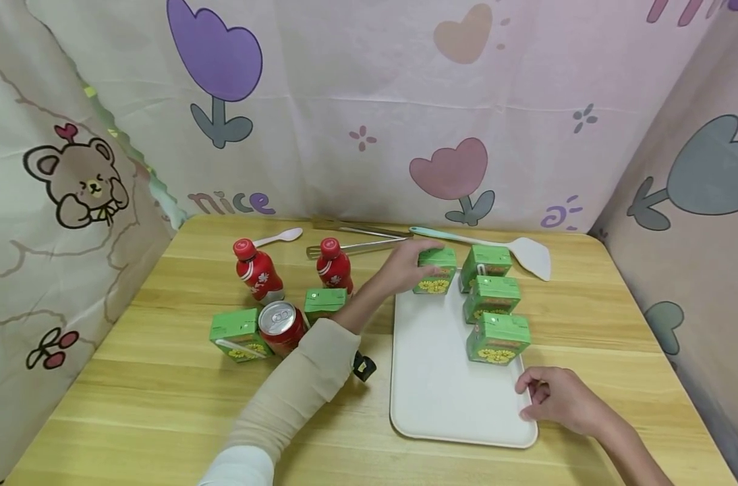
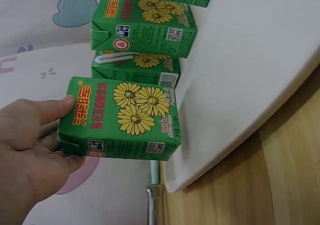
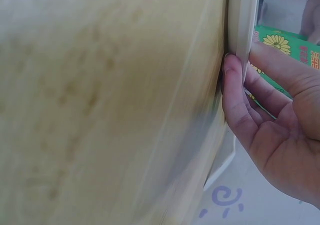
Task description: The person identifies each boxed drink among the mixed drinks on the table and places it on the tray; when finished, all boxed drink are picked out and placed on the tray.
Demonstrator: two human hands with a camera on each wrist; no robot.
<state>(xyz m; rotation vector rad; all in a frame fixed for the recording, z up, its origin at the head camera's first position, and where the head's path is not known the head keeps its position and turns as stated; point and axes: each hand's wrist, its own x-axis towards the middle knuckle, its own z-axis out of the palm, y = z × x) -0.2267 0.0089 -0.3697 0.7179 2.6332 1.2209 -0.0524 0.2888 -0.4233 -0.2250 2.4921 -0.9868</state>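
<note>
My left hand (image 1: 403, 267) holds a green juice carton (image 1: 432, 286) with yellow flowers on it at the far left corner of a white tray (image 1: 442, 385). In the left wrist view, the thumb and fingers of that hand grip one end of the carton, which is close over the tray. Three matching cartons, the nearest one (image 1: 496, 347) among them, stand in a row along the tray's right side. My right hand (image 1: 563, 398) pinches the tray's right rim, thumb on top and fingers at the outer edge in the right wrist view.
Left of the tray stand two red bottles (image 1: 260, 273), a red can (image 1: 279, 324) and two more green cartons (image 1: 234, 326), one partly behind my left arm. A small black object (image 1: 363, 366) lies by the sleeve. Metal tongs (image 1: 363, 248), a spatula (image 1: 529, 256) and a pink spoon (image 1: 290, 235) lie at the back.
</note>
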